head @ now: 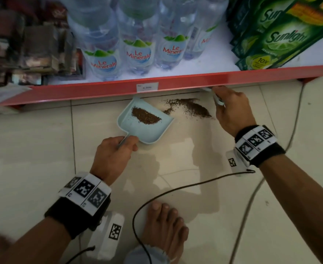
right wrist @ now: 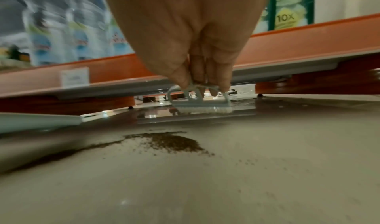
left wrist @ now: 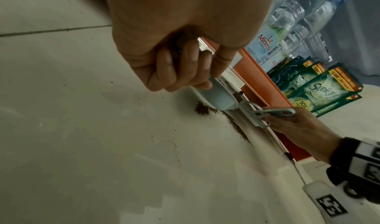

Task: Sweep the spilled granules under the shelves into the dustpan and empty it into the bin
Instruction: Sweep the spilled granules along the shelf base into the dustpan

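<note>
While gripping dustpan [head: 145, 122] handle, left hand [head: 112, 156] fingers curled round it, pan flat on floor [head: 33, 149] with a heap of granules already inside. Right hand [head: 232, 109] pinching small brush [right wrist: 200, 100] by its handle, bristles down at shelf [head: 176, 80] edge. Loose granules [head: 191, 109] on floor between both hands, just right of pan lip.

Black fabric wristband [head: 75, 216] behind the left-hand fingers, topped with a white strip of black square markers [head: 85, 189]. Same black band and marker strip [head: 256, 140] behind the right-hand fingers. Thin black cable [head: 176, 189] trails off. Bare foot [head: 164, 225], pale blue trouser cuff [head: 145, 254].
</note>
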